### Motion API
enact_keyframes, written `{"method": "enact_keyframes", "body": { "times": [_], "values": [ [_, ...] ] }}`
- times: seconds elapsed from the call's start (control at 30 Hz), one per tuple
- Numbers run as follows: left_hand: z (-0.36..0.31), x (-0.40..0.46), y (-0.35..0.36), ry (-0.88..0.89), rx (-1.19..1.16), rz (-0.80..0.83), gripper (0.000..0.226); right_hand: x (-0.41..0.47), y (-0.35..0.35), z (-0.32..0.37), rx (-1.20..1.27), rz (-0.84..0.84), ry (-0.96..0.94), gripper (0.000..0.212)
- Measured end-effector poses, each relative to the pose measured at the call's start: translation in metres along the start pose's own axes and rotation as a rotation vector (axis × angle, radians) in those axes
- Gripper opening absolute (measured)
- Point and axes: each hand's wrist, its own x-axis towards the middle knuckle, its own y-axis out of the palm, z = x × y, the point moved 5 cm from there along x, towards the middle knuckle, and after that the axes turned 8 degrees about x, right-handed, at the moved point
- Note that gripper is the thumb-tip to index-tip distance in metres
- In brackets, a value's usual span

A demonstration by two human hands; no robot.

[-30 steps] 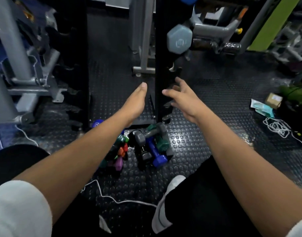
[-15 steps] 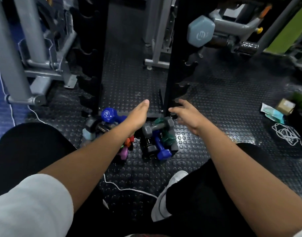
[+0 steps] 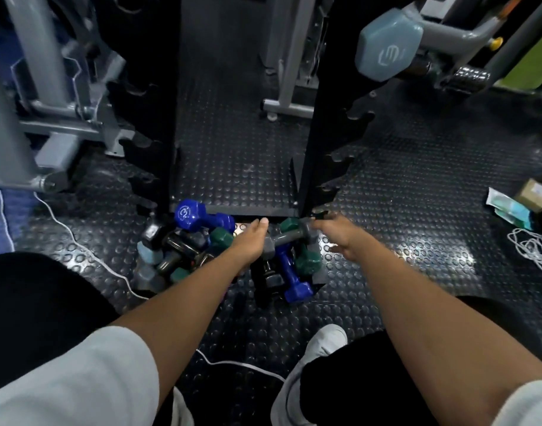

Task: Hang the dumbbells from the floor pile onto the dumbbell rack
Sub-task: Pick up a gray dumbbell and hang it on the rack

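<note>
Reaching down at the centre of the frame, both bare arms stretch over a floor pile of small coloured dumbbells heaped on the black studded rubber floor. The left hand has straight fingers held together, pointing up the frame, and grips nothing; it hovers over the pile just left of a grey dumbbell with a slim grey bar that lies slantwise on top. The right hand is loosely spread, fingers relaxed, its fingertips at the right head of that grey dumbbell; whether they touch it cannot be told through the blur. Below the grey one lie a blue vinyl dumbbell and a dark green one. At the pile's upper left sits a larger blue dumbbell with a round white mark on its end, too blurred to read. The black steel dumbbell rack with notched uprights rises directly above the pile. In the upper right a pale grey-blue hexagonal dumbbell hangs on it, its face bearing a rounded white logo like an "E". A white cable trails across the floor at left, and a small cardboard box lies at the right edge.
</note>
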Motion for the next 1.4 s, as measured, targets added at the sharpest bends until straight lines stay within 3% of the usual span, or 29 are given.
{"method": "enact_keyframes", "body": {
  "times": [0.13,0.23,0.37,0.63,1.07,1.17,1.23,1.4],
  "values": [
    [0.023,0.032,0.023,-0.085,-0.05,0.018,0.068,0.042,-0.002,-0.013,-0.005,-0.033,0.033,0.06],
    [0.035,0.054,0.039,-0.135,-0.088,0.043,0.083,0.072,-0.001,-0.017,0.023,-0.031,0.066,0.043],
    [0.046,0.078,0.051,-0.224,-0.153,0.098,0.068,0.108,0.0,-0.025,0.113,0.015,0.117,0.014],
    [0.059,0.118,0.067,-0.33,-0.401,0.08,0.056,0.163,0.021,-0.049,0.123,0.017,0.145,0.032],
    [0.054,0.116,0.064,-0.337,-0.372,0.0,0.019,0.171,0.032,-0.056,0.13,0.043,0.132,0.017],
    [0.048,0.106,0.056,-0.337,-0.408,-0.065,0.023,0.159,0.025,-0.056,0.224,0.056,0.162,0.028],
    [0.034,0.096,0.046,-0.301,-0.435,-0.142,0.03,0.144,0.018,-0.053,0.291,0.101,0.183,0.046],
    [-0.024,0.058,-0.002,-0.134,-0.294,-0.342,0.05,0.075,-0.015,-0.026,0.421,0.215,0.208,0.075]
  ]
}}
